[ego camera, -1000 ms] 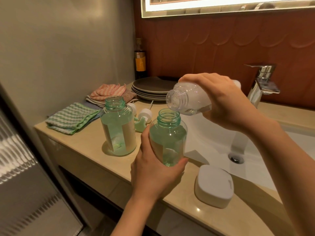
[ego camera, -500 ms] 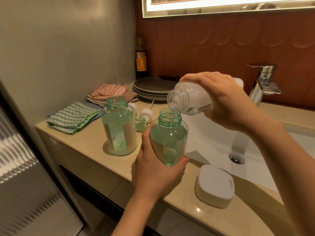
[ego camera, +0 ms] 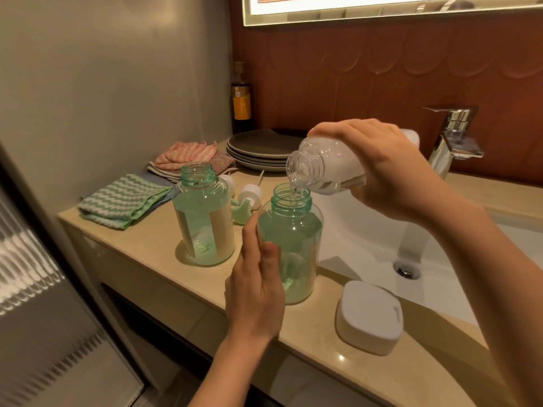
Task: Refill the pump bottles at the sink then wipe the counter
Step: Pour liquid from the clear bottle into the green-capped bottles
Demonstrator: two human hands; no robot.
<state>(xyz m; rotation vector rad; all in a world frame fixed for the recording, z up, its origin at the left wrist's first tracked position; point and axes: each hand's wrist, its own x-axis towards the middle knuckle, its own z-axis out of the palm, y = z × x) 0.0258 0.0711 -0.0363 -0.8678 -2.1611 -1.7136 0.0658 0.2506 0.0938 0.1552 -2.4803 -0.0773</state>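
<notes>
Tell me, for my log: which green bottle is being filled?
The green bottle in the left hand, under the tilted clear bottle; the other green bottle stands untouched.

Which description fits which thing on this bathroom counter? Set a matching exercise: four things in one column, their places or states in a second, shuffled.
Things
1. clear bottle
2. green striped cloth
3. white box
4. plates

Places or states
A. folded at the left end of the counter
B. tilted, pouring into the nearer green bottle
C. stacked at the back by the wall
D. lid shut, near the counter's front edge beside the sink

Pairs: 1-B, 2-A, 3-D, 4-C
</notes>
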